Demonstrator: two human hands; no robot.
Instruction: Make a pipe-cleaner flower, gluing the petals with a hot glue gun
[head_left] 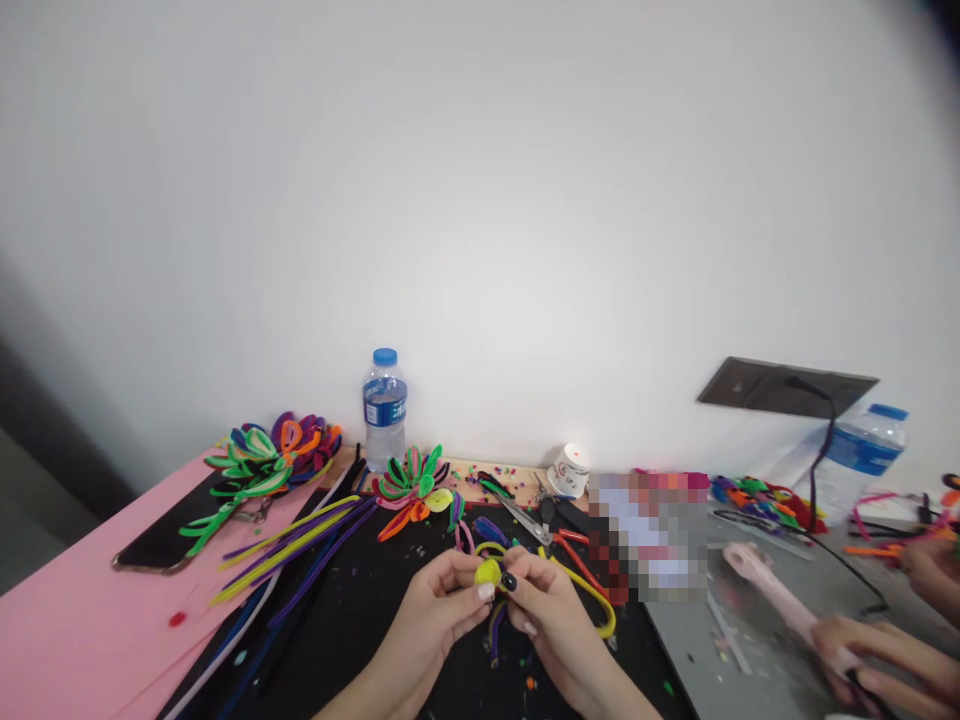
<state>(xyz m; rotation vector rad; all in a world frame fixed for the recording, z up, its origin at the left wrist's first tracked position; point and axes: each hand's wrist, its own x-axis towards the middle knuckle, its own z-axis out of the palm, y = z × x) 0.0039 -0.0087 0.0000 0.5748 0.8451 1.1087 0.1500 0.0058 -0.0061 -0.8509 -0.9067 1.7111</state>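
Between my fingertips sits a small yellow fuzzy piece (487, 573), rounded and apparently made of pipe cleaner. My left hand (439, 605) pinches it from one side, and my right hand (553, 612), with dark nail polish on the thumb, grips its other side. A yellow pipe cleaner (600, 605) curves out beyond my right hand. Below the fingers a short purple and yellow strand (495, 635) hangs down; where it joins is hidden. Just past my hands stands a multicoloured pipe-cleaner flower (416, 490). Red-handled pliers (577, 560) lie near my right hand.
Loose purple and yellow pipe cleaners (300, 550) and a phone (161, 530) lie left. Behind are a water bottle (385, 410) and a paper cup (570, 470). At right, a co-worker's hand (885, 660) holds a pink tool (772, 590) near a black cable (817, 470).
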